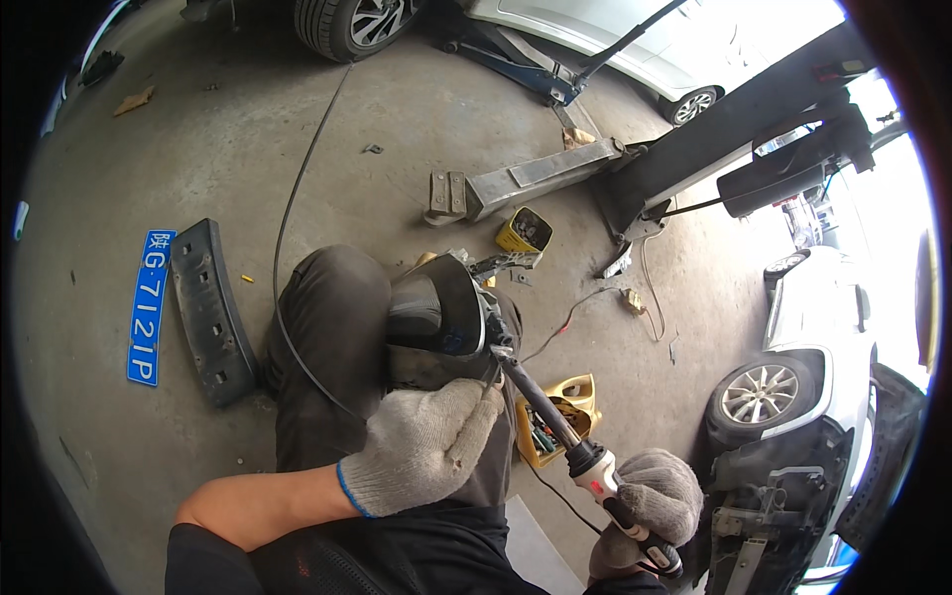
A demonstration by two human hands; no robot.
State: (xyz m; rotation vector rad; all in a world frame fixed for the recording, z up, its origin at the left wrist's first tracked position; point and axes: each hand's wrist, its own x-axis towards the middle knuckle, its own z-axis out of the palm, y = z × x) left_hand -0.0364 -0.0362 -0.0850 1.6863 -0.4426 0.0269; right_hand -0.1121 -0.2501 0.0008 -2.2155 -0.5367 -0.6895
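A car headlight [436,307] with a dark, glossy lens rests across my knees. My right hand [654,501], in a grey knit glove, is closed round the white and black handle of a hot-air welding gun [543,409]. The gun's long metal barrel slants up to the left, its tip at the headlight's right edge. Just below that tip, my left hand [426,441], in a matching glove with a blue cuff, has its fingers pinched together. Something thin and dark shows at its fingertips, too small to name.
Left on the floor lie a black plastic trim piece [210,312] and a blue licence plate [140,342]. A yellow tub [511,241] of small parts and a cut yellow jug [585,389] of tools stand nearby. Beyond are a lift arm [545,177], a floor jack [531,77] and white cars [813,307].
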